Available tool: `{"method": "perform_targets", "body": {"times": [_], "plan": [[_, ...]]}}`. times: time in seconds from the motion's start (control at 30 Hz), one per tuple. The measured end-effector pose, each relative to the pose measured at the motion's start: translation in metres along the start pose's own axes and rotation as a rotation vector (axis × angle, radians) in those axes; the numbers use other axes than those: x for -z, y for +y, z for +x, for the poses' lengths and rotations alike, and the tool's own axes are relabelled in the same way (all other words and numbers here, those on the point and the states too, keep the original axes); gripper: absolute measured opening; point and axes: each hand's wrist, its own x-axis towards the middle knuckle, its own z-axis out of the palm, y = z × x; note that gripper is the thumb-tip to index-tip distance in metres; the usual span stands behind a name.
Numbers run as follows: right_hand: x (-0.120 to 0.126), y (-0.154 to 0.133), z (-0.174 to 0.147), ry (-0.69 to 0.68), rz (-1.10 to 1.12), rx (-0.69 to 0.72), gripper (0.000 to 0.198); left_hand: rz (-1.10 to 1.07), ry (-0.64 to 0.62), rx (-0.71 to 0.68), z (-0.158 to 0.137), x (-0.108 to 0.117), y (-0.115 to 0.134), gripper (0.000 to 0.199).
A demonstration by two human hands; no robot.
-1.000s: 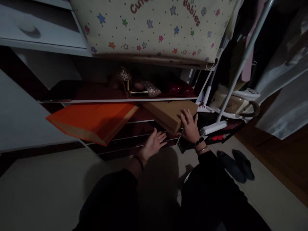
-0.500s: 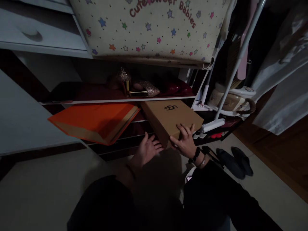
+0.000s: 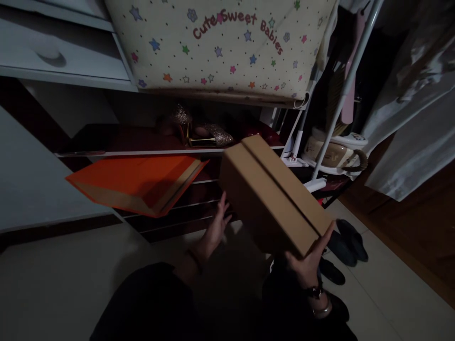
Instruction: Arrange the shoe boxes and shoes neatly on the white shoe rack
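Drawers (image 3: 53, 52) in white sat at the far left above a dark shelf unit, and an orange box (image 3: 137, 182) jutted out of the shelves (image 3: 170, 152) at a tilt, its open side toward the floor. Glittery heeled shoes (image 3: 209, 135) stood on the shelf above it, under a cream cloth printed with stars (image 3: 227, 42). Next came the left hand (image 3: 217, 225), fingers spread and flat against the lower left side of a brown cardboard box (image 3: 273, 194), steadying it without closing round it. That box was clear of the shelves, held in the air and tipped on its edge in front of them. At its near right corner the right hand (image 3: 308, 263) clasped it from below, thumb up the side. Dark slippers (image 3: 346, 241) lay on the pale floor just right of the box, beside a white rack (image 3: 341, 99).
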Motion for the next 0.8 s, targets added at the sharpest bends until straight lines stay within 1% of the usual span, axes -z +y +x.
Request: {"method": "perform_targets", "body": {"times": [0.07, 0.13, 0.17, 0.23, 0.3, 0.37, 0.4, 0.5, 0.6, 0.73, 0.8], "plan": [[-0.011, 0.006, 0.0, 0.077, 0.138, -0.114, 0.113, 0.207, -0.004, -0.155, -0.006, -0.002, -0.001, 0.057], [-0.027, 0.013, 0.003, 0.059, 0.332, -0.277, 0.088, 0.382, -0.032, -0.295, -0.013, -0.002, 0.001, 0.059], [-0.035, 0.017, 0.005, 0.04, 0.45, -0.363, 0.08, 0.461, -0.045, -0.344, -0.015, -0.002, 0.002, 0.06], [-0.049, 0.021, 0.009, 0.038, 0.745, -0.546, 0.073, 0.614, -0.065, -0.401, -0.018, -0.001, 0.006, 0.064], [-0.058, 0.021, 0.014, 0.076, 1.048, -0.738, 0.069, 0.755, -0.083, -0.445, -0.016, 0.0, 0.008, 0.067], [-0.06, 0.018, 0.02, 0.108, 1.273, -0.891, 0.064, 0.851, -0.098, -0.493, -0.011, 0.002, 0.008, 0.068], [-0.06, 0.016, 0.023, 0.106, 1.341, -0.937, 0.063, 0.874, -0.103, -0.518, -0.009, 0.002, 0.008, 0.069], [-0.06, 0.01, 0.037, 0.047, 1.408, -0.997, 0.067, 0.887, -0.118, -0.556, -0.002, 0.003, 0.007, 0.071], [-0.067, 0.004, 0.059, -0.029, 1.395, -0.989, 0.068, 0.858, -0.114, -0.497, 0.001, 0.004, 0.007, 0.072], [-0.091, -0.007, 0.101, -0.135, 1.378, -0.956, 0.056, 0.786, -0.075, -0.421, 0.007, 0.007, 0.011, 0.074], [-0.104, -0.014, 0.123, -0.137, 1.363, -0.982, 0.049, 0.744, -0.058, -0.408, 0.011, 0.01, 0.013, 0.073]]}}
